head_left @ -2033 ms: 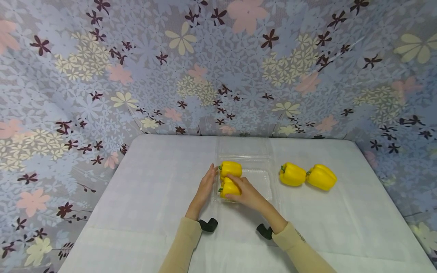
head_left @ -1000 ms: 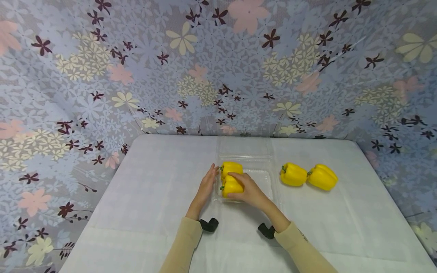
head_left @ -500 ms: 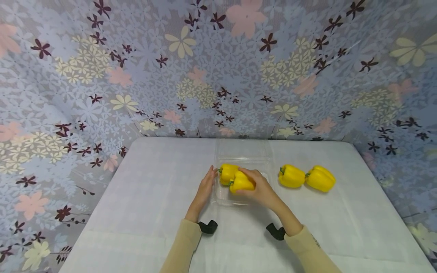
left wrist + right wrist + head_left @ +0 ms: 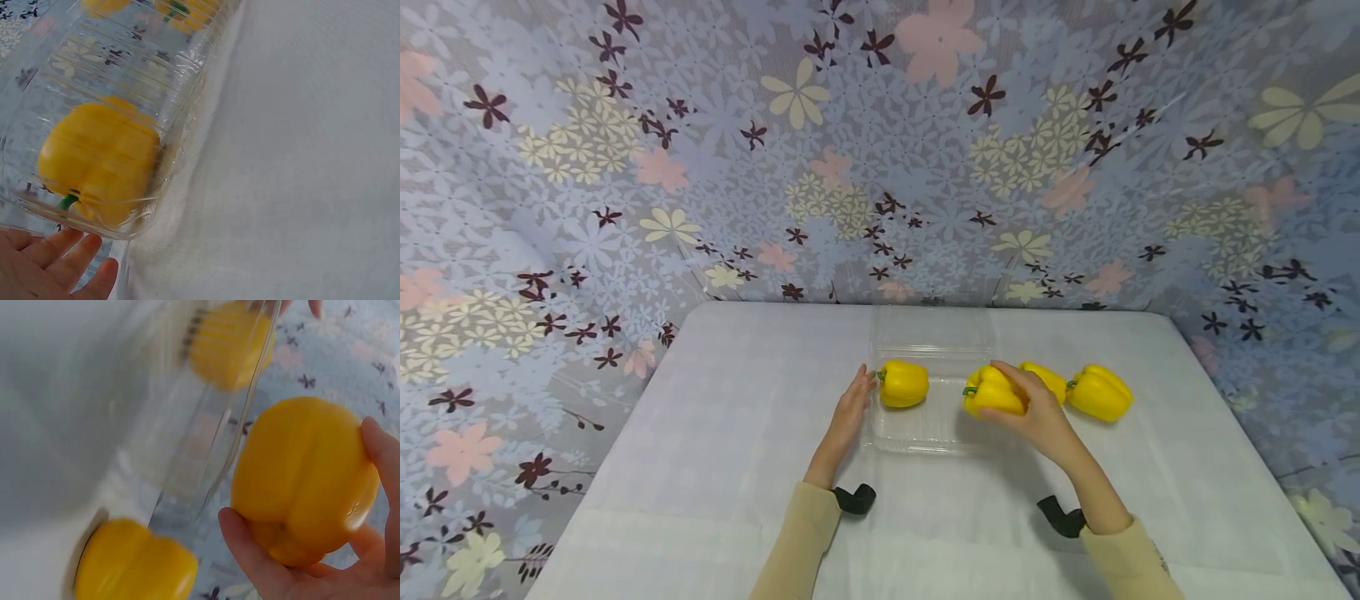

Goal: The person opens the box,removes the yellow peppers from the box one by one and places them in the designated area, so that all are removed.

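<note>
A clear plastic container point(image 4: 925, 447) stands on the table with one yellow pepper point(image 4: 903, 384) in its left part. My left hand point(image 4: 847, 412) rests with extended fingers against the container's left side; the left wrist view shows its fingers point(image 4: 75, 256) at the rim by the pepper point(image 4: 103, 159). My right hand point(image 4: 1037, 417) grips a second yellow pepper point(image 4: 993, 392) above the container's right edge. In the right wrist view, thumb and fingers hold this pepper point(image 4: 303, 478) beside the clear wall point(image 4: 219, 456).
Two more yellow peppers lie right of the container: the nearer one point(image 4: 1047, 379), partly hidden by my right hand, and another point(image 4: 1100, 393) further right. The container's clear lid point(image 4: 934, 327) lies folded back toward the patterned cloth point(image 4: 925, 167) behind the table.
My right hand has lifted the front pepper from beside the other one in the container and carried it right. My left hand has stayed at the container's left side.
</note>
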The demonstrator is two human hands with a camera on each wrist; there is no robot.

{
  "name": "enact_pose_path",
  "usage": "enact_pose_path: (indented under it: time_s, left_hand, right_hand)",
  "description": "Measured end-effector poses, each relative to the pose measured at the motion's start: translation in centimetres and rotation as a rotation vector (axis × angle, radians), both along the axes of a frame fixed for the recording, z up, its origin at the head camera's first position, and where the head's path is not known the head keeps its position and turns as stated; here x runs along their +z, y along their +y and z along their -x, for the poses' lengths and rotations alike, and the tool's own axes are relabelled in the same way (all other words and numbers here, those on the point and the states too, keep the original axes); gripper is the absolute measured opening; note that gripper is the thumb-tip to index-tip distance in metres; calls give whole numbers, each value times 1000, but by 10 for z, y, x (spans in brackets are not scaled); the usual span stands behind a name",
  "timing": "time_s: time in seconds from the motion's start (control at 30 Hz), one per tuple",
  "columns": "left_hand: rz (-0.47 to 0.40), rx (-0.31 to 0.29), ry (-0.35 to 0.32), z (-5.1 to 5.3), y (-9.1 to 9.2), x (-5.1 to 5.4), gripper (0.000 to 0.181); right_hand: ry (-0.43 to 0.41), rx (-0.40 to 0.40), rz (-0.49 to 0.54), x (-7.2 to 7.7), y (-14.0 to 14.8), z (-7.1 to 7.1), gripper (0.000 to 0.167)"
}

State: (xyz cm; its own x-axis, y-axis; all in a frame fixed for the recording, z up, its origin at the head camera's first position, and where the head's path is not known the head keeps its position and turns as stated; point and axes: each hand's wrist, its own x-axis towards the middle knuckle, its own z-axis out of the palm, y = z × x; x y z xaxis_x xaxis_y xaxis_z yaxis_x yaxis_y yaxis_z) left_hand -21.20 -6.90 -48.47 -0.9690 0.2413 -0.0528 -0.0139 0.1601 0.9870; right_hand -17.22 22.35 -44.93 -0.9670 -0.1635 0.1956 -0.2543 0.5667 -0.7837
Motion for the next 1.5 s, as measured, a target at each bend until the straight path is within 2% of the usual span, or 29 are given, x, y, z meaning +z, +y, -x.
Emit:
enact_pose_path:
  time_s: [0.33,0.53,0.63,0.87,0.9,1.13,1.5]
  left_hand:
    - [19,12,14,-1,0,2,52]
    - [28,18,23,1,0,4,51]
    - [24,14,21,3,0,0,51]
    - [-3,30,36,19,-1,-33,53]
    - [-3,33,35,19,-1,-36,54]
    - [-6,39,37,18,1,-38,55]
    - [4,37,52,17,2,-40,57]
  right_hand:
    - [-13,-64,12,-2,32,-22,70]
    - [27,-146,-62,-6,46,-34,68]
    - [9,-157,-65,-10,52,-40,68]
    - [-81,-168,-47,-28,59,-46,72]
    - [-89,-171,-46,-30,60,-47,72]
    - [-164,-194,-55,-41,61,-50,75]
    - [-206,-188,-81,-45,62,-51,77]
